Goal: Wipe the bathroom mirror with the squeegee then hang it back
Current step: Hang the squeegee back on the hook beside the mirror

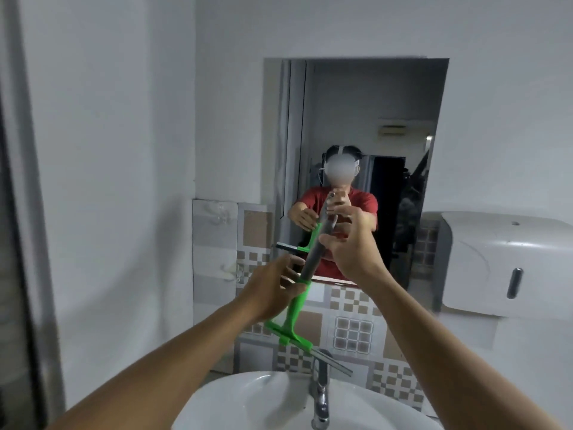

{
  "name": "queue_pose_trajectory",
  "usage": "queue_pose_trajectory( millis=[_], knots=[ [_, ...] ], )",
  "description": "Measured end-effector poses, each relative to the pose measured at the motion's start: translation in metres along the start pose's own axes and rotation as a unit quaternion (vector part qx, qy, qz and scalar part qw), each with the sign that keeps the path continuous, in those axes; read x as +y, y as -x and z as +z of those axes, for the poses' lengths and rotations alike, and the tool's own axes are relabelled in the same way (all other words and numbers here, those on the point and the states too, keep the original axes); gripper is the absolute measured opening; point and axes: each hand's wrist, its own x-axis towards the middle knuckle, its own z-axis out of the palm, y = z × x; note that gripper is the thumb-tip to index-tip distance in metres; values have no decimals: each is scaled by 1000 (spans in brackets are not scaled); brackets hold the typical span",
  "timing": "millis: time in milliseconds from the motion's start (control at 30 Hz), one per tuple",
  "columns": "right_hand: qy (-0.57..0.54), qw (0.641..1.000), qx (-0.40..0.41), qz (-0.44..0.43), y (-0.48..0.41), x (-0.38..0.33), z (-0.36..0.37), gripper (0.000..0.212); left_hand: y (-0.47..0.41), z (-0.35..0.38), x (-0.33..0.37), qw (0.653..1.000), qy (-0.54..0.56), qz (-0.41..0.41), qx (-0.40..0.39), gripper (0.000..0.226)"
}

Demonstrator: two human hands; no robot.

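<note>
Both hands hold a green plastic squeegee (294, 308) with a grey handle before the wall mirror (366, 119): left hand (273, 293) low, right hand (350, 246) high, blade above the white basin (248, 401).

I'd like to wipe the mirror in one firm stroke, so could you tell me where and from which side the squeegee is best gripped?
Grip the grey handle, the long round section above the green neck; it suits a wrapped palm. Come from the right, as the right hand does. That leaves the blade, now pointing down over the tap, free. The left hand steadies the neck.
</note>
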Motion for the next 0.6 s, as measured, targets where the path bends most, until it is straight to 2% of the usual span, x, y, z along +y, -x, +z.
queue_pose_trajectory(
  millis=[133, 400, 600],
  knots=[
    [-1, 998, -63, 5, -34, 8, 54, 49, -17, -29, -36, 993, 93, -35, 63, 26],
    [20, 993, -117, 13, -96, 42, 152, 54, -46, -70, -114, 971, 193, -65, 126, 37],
    [37, 989, -143, 14, -123, 64, 214, 46, -65, -87, -172, 958, 223, -83, 162, 42]
  ],
)
